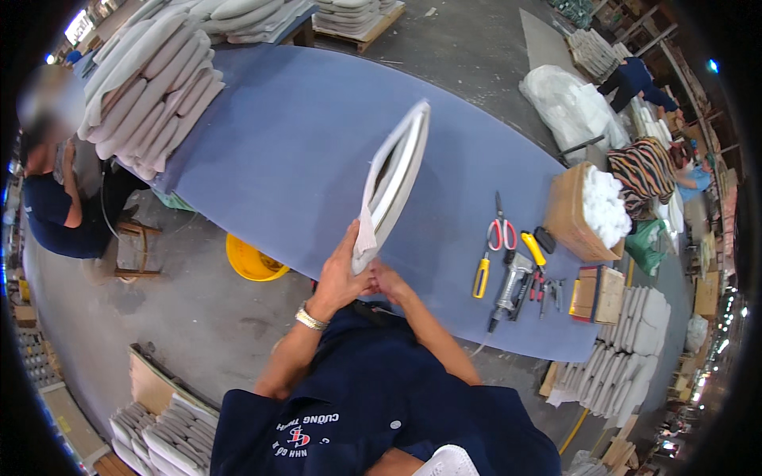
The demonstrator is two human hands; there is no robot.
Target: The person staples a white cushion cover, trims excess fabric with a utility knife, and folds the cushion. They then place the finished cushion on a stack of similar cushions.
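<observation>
A light grey fabric seat cushion point(394, 186) stands on edge over the blue-grey table, its long side rising away from me. A gap along its edge shows a dark inside. My left hand point(340, 278), with a metal watch on the wrist, is closed round the cushion's near end, where a flap of pale cloth point(364, 242) hangs. Close beside it, my right hand point(386, 282) is bent in at the same near end, its fingertips partly hidden behind the left hand and the cushion. It seems to grip the cushion's lower corner.
On the table's right lie scissors point(502, 234), a yellow screwdriver point(480, 276), a pneumatic staple gun point(514, 284) and a box of white stuffing point(570, 214). Stacked cushions point(151, 95) stand far left, near a seated person point(59, 198). A yellow bucket point(252, 258) sits on the floor.
</observation>
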